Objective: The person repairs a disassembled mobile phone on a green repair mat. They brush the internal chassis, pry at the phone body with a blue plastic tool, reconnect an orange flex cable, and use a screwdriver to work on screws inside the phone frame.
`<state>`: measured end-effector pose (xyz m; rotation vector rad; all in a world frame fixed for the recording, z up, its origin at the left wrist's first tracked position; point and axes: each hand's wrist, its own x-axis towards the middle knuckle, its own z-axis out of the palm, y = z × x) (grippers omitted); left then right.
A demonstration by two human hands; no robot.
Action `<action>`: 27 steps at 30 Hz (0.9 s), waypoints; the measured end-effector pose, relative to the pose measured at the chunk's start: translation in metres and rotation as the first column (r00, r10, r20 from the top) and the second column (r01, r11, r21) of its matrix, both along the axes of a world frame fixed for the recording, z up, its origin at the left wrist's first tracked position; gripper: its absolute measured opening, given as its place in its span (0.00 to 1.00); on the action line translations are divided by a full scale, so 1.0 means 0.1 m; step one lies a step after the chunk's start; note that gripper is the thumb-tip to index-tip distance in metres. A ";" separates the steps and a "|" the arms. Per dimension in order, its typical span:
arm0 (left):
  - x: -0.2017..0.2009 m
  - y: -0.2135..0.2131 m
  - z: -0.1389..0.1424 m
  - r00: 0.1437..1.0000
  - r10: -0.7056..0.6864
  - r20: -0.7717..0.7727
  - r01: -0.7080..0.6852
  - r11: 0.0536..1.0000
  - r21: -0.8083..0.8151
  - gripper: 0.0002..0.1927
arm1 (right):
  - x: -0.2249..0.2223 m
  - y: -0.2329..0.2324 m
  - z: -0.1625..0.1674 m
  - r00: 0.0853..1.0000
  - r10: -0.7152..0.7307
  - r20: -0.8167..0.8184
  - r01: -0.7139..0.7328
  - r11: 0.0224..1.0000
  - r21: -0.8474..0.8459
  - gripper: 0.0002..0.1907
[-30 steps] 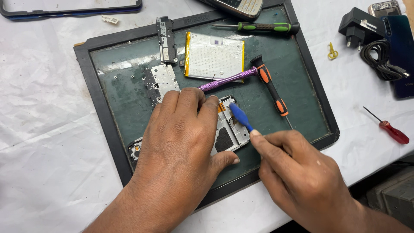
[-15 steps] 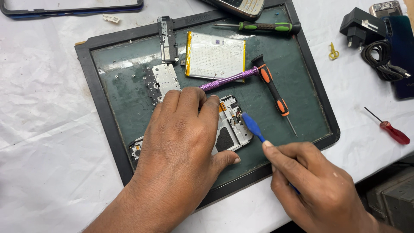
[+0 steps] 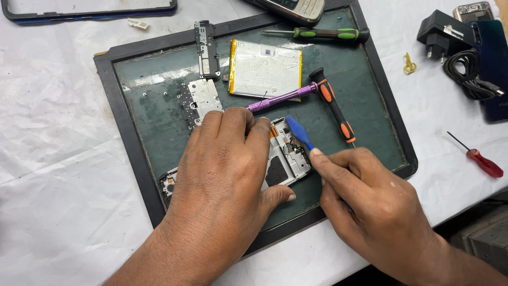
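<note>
- My left hand (image 3: 227, 169) lies flat, palm down, over the opened phone body (image 3: 286, 159); the fingers are spread across it and the thumb is pressed against its lower edge, pinning it to the mat.
- The phone body sits in the lower middle of the dark work mat (image 3: 159, 106), with its inner frame and parts exposed to the right of my left hand; its lower left corner peeks out beside my wrist.
- My right hand (image 3: 370, 201) is closed around a blue plastic pry tool (image 3: 299, 132), pinched between thumb and forefinger, with the flat blue tip resting at the upper right edge of the phone body.
- Just above my hands, a purple screwdriver (image 3: 280, 99) lies on the mat, touching an orange and black screwdriver (image 3: 333, 106) at its upper end.
- A flat battery (image 3: 264, 69) lies at the top of the mat, with a small metal plate (image 3: 201, 100) to its left and a narrow circuit board (image 3: 206, 47) above that plate.
- A green-handled screwdriver (image 3: 328, 34) lies along the mat's top edge.
- On the white-covered table (image 3: 53, 159) to the right, I see a red screwdriver (image 3: 481, 161), a black charger (image 3: 439, 32) and a coiled cable (image 3: 465, 74).
</note>
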<state>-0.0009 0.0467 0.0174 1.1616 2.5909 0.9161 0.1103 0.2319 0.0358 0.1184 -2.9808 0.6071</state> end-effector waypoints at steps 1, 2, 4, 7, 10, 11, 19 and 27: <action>0.00 0.00 0.00 1.000 0.000 0.016 0.000 1.000 -0.017 0.46 | -0.03 0.00 0.00 1.000 0.019 -0.019 -0.019 1.000 0.004 0.27; 0.01 0.00 0.01 0.999 0.001 0.032 0.000 0.999 -0.034 0.45 | -0.05 -0.01 0.01 0.999 0.039 -0.037 -0.039 0.999 0.009 0.27; 0.01 0.00 0.01 0.999 0.003 0.047 -0.001 0.999 -0.043 0.45 | -0.08 -0.02 0.01 0.997 0.058 -0.045 -0.058 0.998 0.010 0.27; 0.01 0.00 0.01 0.999 0.003 0.047 -0.001 0.999 -0.033 0.45 | -0.09 -0.04 0.03 0.998 0.061 -0.031 -0.061 0.998 -0.001 0.26; 0.01 -0.01 0.01 1.000 0.001 0.018 -0.001 1.000 -0.013 0.46 | -0.08 -0.07 0.04 0.997 0.067 -0.034 -0.067 0.998 -0.012 0.26; 0.01 -0.01 0.01 1.000 0.004 -0.011 -0.004 1.000 0.012 0.46 | -0.07 -0.10 0.04 0.998 0.065 -0.023 -0.065 0.998 -0.020 0.25; 0.02 -0.02 -0.01 1.000 0.007 0.015 -0.008 1.000 0.025 0.47 | -0.02 -0.07 0.04 0.996 0.088 0.026 -0.086 0.995 -0.055 0.25; 0.02 -0.01 0.00 1.000 0.007 -0.001 -0.007 1.000 0.014 0.46 | 0.18 0.03 0.01 0.993 0.100 0.056 -0.094 0.990 -0.101 0.25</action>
